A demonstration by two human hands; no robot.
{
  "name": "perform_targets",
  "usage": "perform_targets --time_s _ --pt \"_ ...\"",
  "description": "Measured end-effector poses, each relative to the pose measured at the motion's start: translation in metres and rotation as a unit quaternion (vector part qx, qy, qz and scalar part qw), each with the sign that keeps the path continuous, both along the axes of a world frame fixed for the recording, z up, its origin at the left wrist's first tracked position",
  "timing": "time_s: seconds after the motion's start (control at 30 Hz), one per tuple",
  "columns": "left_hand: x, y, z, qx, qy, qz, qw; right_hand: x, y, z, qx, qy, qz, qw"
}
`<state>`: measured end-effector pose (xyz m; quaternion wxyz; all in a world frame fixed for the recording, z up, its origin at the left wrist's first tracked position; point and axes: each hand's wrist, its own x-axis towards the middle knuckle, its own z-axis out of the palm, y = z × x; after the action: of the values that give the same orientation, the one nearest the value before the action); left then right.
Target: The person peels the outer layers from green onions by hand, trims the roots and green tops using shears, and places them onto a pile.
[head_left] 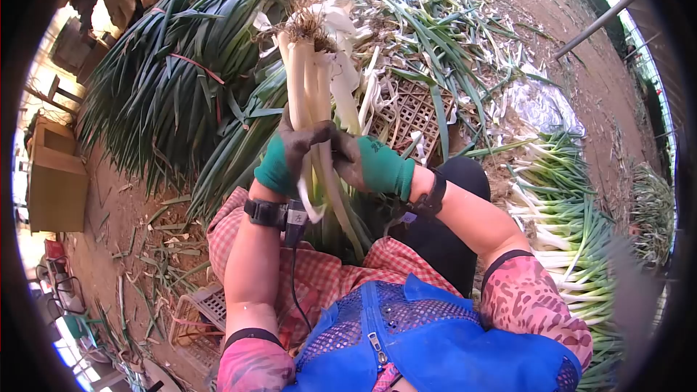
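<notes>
A bunch of several long green onions (308,83) stands roots up in front of me, white stalks above and leaves hanging towards my lap. My left hand (287,151), in a green glove with a dark, soiled palm, is closed round the stalks from the left. From the right, my right hand (370,163), in a matching glove, is closed on the same bunch; its fingertips are partly hidden behind the stalks. A loose pale strip of outer leaf (310,192) dangles below my hands. The brown roots (308,27) show at the top.
A large heap of green onions (181,65) with red ties lies at the left. Peeled leaf scraps (428,14) cover the ground ahead, beside a plastic crate (410,116). Green onions in a row (566,247) lie at my right. Another crate (192,327) sits at lower left.
</notes>
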<state>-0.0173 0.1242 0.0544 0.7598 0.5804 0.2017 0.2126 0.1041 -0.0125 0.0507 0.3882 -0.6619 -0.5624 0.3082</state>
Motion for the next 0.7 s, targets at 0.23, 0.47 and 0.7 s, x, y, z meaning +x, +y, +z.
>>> perform_targets --time_s 0.23,0.47,0.7 --pt "-0.001 -0.008 0.013 -0.012 0.038 -0.014 0.999 0.058 0.007 0.040 0.179 -0.057 -0.135 0.973" --pt "-0.007 -0.039 0.031 -0.041 0.056 -0.109 0.992 0.092 0.036 0.052 0.304 -0.420 -0.153 0.841" --pt "-0.007 -0.041 0.027 -0.034 0.066 -0.134 0.988 0.168 0.079 0.012 0.281 0.108 -0.143 0.943"
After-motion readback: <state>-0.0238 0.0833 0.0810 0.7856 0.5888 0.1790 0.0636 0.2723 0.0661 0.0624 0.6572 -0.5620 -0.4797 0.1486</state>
